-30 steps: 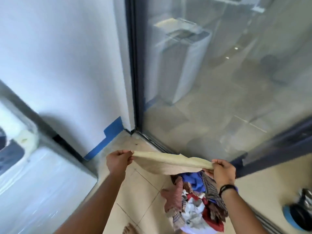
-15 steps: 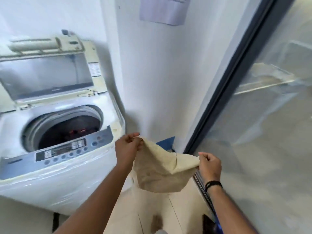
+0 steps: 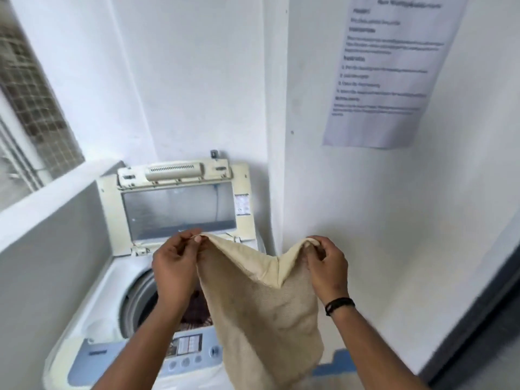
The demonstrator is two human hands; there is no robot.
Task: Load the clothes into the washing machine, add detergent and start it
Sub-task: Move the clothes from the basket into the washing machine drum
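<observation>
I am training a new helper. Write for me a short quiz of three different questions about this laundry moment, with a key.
1. True or false: the hinged lid of the white top-loading washing machine stands open.
2. Which hands hold the beige terry cloth towel? A) left only B) right only C) both
3. Fill in: inside the round drum opening, some dark ______ already lies.

Key
1. True; the lid leans back toward the wall.
2. C; the left hand and the right hand each keep a pinching grip on a top corner, and the towel hangs between them, in front of the machine's blue control panel.
3. Clothing, reddish and dark.
</observation>
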